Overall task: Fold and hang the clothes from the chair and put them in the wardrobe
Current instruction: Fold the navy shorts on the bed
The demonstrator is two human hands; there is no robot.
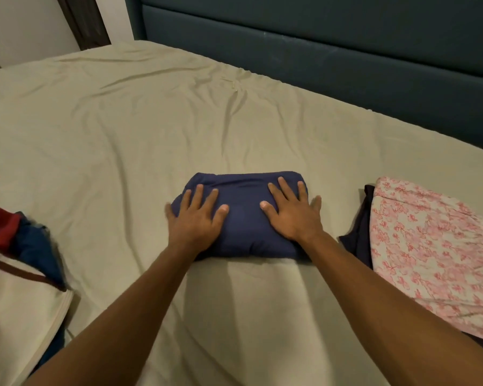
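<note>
Fingers (200,195) flat; floral stack (430,252) nearby

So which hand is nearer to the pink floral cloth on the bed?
Right. The right hand presses the navy bundle's end beside the pink floral cloth; the left hand presses the far end.

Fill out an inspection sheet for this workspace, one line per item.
Surface: bed sheet, beige, wrinkled.
Job's things: navy garment folded into a compact bundle; pink floral cloth lying on a dark garment at right.
Clutter: red and blue clothes and a cream cloth at left.
Grips: left hand and right hand flat, pressing the navy garment.
Cables: nothing seen.
Surroundings: dark teal headboard.
</note>
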